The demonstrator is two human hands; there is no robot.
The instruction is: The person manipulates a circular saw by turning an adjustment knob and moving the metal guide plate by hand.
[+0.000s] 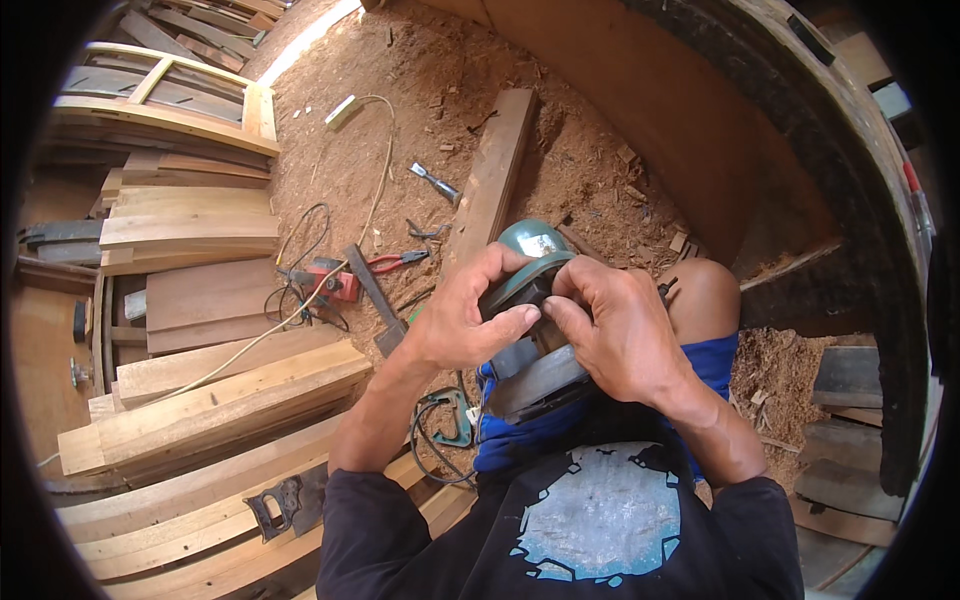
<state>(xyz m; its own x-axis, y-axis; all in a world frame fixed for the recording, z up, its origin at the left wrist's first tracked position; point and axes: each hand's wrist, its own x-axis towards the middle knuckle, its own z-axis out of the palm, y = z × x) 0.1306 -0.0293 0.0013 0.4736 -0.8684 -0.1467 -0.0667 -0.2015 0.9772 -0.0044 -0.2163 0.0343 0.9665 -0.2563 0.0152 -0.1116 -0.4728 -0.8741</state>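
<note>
In my lap sits a power tool with a rounded green housing (533, 240) and a flat grey metal plate (541, 385) on the side toward me. My left hand (468, 312) wraps round its left side, thumb pressed on a black part (527, 292) in the middle. From the other side my right hand (622, 330) closes on the same tool, thumb and fingertips pinched at that black part. The two thumb tips nearly meet. Whatever small piece might lie between my fingertips is hidden.
Red-handled pliers (398, 261), a chisel (436, 184) and a red power tool (335, 279) lie on the sawdust ground. A wooden beam (497, 165) lies ahead. Stacked planks (215, 385) with a handsaw (284, 507) fill the left; a large curved panel (640, 90) stands right.
</note>
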